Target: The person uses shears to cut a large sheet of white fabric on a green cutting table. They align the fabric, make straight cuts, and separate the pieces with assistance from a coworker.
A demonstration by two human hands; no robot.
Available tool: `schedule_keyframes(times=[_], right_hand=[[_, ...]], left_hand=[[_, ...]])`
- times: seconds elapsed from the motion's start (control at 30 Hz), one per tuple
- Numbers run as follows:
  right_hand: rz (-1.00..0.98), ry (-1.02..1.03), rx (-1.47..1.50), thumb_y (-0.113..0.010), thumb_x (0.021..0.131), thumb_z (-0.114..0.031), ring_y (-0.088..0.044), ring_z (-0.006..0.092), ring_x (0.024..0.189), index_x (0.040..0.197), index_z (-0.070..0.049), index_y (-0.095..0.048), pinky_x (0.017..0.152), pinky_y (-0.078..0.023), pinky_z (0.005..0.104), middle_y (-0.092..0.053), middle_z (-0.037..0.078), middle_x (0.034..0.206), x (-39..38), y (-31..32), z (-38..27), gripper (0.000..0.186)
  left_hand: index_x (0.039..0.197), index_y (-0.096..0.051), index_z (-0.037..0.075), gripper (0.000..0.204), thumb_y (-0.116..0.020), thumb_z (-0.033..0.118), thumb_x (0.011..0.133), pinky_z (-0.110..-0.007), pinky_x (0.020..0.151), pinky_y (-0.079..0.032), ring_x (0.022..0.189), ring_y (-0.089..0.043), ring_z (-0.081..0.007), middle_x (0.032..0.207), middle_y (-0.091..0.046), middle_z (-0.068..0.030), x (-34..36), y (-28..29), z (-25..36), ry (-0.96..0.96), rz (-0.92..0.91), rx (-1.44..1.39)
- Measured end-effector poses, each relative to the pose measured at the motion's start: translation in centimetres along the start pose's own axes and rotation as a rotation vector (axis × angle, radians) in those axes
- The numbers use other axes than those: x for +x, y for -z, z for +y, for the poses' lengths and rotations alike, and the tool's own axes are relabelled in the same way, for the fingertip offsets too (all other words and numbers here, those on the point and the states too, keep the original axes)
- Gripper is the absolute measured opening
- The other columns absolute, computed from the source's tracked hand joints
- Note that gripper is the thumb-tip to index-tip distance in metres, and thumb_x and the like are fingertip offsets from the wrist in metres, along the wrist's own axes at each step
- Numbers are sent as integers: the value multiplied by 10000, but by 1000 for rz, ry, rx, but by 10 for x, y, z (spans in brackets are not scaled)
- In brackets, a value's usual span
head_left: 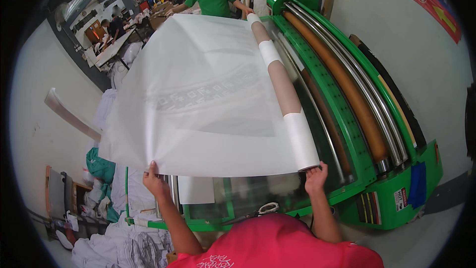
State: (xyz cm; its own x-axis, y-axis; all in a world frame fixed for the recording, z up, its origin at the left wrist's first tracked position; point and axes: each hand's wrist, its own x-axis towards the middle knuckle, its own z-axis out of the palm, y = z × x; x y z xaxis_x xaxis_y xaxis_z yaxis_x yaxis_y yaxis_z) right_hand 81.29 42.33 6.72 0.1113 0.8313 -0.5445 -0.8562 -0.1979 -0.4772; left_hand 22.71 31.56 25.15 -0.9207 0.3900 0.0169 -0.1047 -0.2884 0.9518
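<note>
A wide translucent white sheet (223, 139) is stretched out in front of me, and dark patterned shapes show faintly through it. Its near edge is pinched in my left hand (154, 182), thumb on top. Along the right side the sheet runs onto a long roll (285, 87) with bands of white and brown. My right hand (316, 177) grips the roll's near end, with the fingers partly hidden beneath it. Across from me, a person in a green shirt (213, 0) has one hand at the roll's far end and the other near the sheet's far left corner.
Below and right of the sheet stands a green machine (342, 104) with a brown roller (342, 84) and shiny metal bars. White cloth piles (124, 245) and a teal bag (101, 165) lie at the lower left. Other people stand by a table (115, 49) at the far left.
</note>
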Motion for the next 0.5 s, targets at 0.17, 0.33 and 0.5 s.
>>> schedule_keyframes(times=[0.17, 0.33, 0.5], right_hand=[[56, -14, 246, -730, 905, -610, -395, 272, 1563, 1671, 49, -321, 1339, -199, 419, -455, 131, 1649, -14, -4, -13, 1090], [10, 176, -4, -669, 1043, -475, -413, 252, 1548, 1653, 21, -382, 1338, -216, 439, -504, 117, 1612, -11, 15, 24, 837], [16, 191, -152, -647, 1051, -484, -458, 261, 1518, 1670, -5, -382, 1322, -249, 432, -489, 131, 1662, 15, 14, 1, 826]], left_hand=[[1115, -719, 4, 167, -796, 114, 1015, -345, 797, -634, 951, -762, -202, 1077, -770, -87, 32, 17, 29, -50, 17, 22], [1140, -708, 0, 182, -782, 118, 1023, -372, 806, -644, 959, -765, -220, 1110, -768, -100, 35, 28, 15, 2, 70, -33], [1207, -705, -9, 227, -766, 117, 1029, -395, 836, -657, 1016, -768, -240, 1158, -769, -120, 69, 66, 5, -16, 135, -70]])
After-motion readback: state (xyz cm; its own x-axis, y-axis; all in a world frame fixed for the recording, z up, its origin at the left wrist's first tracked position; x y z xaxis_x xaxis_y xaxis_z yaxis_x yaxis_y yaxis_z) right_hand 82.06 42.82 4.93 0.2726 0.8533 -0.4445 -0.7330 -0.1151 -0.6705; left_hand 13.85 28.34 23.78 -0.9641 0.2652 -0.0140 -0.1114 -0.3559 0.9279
